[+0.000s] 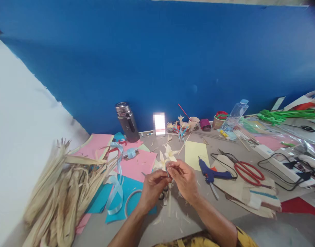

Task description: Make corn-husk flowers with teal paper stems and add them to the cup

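Observation:
My left hand point(152, 187) and my right hand point(183, 178) meet over the grey table point(224, 219), both pinched on the stem of a small cream flower made of dried leaf strips point(167, 156). The flower's petals stand up just above my fingertips. A thin blue strip shows between my fingers at the stem. A pair of scissors point(162, 196) lies partly hidden under my left hand.
A heap of dried leaf strips point(62, 185) lies at the left. Pink paper point(137, 164), blue paper and light blue ribbon point(117, 187) sit left of my hands. A blue glue gun point(211, 173), red scissors point(248, 171), a dark flask point(126, 121) and finished flowers point(178, 127) lie beyond.

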A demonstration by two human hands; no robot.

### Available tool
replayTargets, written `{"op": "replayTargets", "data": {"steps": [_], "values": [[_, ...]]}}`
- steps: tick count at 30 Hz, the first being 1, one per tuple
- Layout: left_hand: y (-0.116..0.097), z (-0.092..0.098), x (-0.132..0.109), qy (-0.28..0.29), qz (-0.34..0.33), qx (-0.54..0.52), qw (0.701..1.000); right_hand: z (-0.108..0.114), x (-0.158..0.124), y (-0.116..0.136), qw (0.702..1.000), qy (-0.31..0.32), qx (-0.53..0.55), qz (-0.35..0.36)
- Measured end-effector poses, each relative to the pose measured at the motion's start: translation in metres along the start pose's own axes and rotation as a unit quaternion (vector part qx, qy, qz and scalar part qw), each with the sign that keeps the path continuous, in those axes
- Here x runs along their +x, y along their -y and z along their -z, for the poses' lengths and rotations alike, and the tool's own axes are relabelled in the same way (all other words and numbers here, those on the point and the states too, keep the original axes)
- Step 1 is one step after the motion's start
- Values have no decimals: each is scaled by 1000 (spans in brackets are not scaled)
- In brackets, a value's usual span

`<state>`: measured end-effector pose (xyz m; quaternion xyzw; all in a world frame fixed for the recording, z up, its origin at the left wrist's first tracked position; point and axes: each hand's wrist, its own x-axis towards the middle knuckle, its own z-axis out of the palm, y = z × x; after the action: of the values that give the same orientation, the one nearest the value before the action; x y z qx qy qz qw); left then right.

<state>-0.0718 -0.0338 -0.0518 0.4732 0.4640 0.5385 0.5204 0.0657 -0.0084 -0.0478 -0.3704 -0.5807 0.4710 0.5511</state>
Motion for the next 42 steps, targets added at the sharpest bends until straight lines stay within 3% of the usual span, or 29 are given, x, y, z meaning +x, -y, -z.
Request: {"op": "replayTargets", "data": {"steps": [17,24,33,42], "values": [[-4,-11,-13,12,31,-93,995,-4,-4,3,999,-35,7,26],[4,-14,-17,-20,29,-116,993,-5,-8,5,998,-22,-5,53],[12,-28,-20,-88,111,-330,933,-6,-11,-3,998,-25,-41,31],[12,-22,-22,-33,81,-313,946,-7,-11,2,999,-7,-41,30]]}}
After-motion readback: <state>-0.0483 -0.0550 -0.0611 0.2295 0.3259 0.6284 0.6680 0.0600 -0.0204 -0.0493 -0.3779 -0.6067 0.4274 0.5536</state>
